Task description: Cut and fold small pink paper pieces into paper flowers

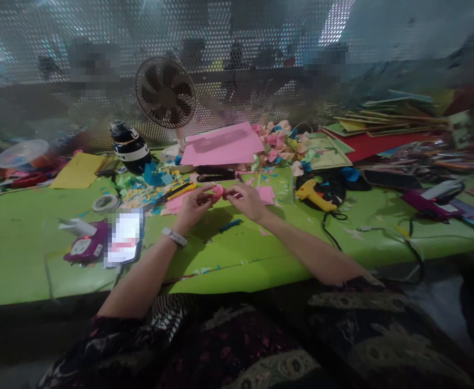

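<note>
Between my two hands is a small pink paper piece (pixel 218 191), curled or folded; its exact shape is partly hidden by fingers. My left hand (pixel 195 206), with a pale band on the wrist, pinches it from the left. From the right, my right hand (pixel 245 200) grips its other side with thumb and fingertips. Pink paper sheets (pixel 266 195) lie on the table just beyond the hands. Below them on the green cover rests a small dark blue twisted strip (pixel 230 225). A black stapler (pixel 215 173) lies behind the fingers.
Scissors with yellow handles (pixel 182 190) and paper scraps lie left, near a tape roll (pixel 106 203) and a phone (pixel 124 237). A yellow glue gun (pixel 315 195) with a cord lies right. Behind stand a fan (pixel 166 93), a dark bottle (pixel 130 148) and paper flowers (pixel 281 143).
</note>
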Demonstrator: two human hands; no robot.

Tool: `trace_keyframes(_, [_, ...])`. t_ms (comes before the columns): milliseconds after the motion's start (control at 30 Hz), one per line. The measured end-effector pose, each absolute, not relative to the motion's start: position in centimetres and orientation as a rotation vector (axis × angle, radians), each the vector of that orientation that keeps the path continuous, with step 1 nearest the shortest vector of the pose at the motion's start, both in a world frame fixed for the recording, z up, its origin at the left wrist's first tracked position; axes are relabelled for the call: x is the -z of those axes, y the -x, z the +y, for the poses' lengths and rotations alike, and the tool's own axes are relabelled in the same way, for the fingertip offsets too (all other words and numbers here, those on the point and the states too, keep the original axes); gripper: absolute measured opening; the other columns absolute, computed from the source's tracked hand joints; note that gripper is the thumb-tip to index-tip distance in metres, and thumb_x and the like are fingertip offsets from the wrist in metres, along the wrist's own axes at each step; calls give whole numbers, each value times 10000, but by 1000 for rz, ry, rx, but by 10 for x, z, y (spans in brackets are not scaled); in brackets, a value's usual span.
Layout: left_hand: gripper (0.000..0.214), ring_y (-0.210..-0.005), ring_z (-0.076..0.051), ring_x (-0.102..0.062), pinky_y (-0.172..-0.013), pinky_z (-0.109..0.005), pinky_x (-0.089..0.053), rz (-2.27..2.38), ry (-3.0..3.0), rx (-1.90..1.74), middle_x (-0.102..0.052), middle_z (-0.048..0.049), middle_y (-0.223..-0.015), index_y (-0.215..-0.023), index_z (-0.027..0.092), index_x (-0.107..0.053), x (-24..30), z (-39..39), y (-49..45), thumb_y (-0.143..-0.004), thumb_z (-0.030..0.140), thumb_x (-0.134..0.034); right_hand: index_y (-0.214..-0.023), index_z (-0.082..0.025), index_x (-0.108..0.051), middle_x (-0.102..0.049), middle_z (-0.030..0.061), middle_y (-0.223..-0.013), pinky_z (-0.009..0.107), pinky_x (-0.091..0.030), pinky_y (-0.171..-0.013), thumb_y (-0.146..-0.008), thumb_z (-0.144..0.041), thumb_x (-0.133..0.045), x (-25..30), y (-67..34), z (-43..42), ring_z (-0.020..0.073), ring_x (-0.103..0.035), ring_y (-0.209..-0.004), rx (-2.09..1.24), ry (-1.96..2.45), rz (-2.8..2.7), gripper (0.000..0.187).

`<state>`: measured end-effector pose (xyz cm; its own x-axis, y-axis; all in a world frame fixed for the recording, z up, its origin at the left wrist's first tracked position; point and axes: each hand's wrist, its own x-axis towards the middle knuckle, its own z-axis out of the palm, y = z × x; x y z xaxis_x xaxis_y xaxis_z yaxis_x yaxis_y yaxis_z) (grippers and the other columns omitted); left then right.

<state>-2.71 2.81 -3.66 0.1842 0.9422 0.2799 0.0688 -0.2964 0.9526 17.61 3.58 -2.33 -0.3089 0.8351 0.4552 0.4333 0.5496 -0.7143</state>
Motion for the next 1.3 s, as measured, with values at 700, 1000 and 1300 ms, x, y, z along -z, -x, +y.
trace_keyframes(700, [629, -1248, -287, -621, -1072, -488, -474, 1207, -1764, -1255, -671, -136, -1311, -1415, 212, -522, 59, 53, 43, -798, 137, -623, -1209, -148, -676, -679, 161, -1209, 431, -499, -898, -770, -216, -724, 1, -220, 58, 323, -612, -1084, -260, 1336, -2656, 447])
trace_keyframes(1000, [581, -1399, -334, -477, -1176, -558, -371, 1228, -1925, -1382, -542, -111, -1479, -1382, 266, -563, 48, 45, 40, -814, 204, -665, -1056, -180, -752, -745, 97, -1041, 335, -482, -774, -919, -212, -561, -7, -212, 48, 241, -662, -923, -229, 1484, -2538, 238])
trace_keyframes(1300, [453, -826, -225, -739, -675, -300, -596, 1115, -1193, -1154, -760, -117, -915, -1082, 150, -677, 14, 17, 21, -821, 519, -709, -1021, -200, -765, -724, 91, -1226, 429, -474, -1039, -861, -150, -550, 3, -207, 48, 232, -647, -1161, -177, 920, -2085, 273])
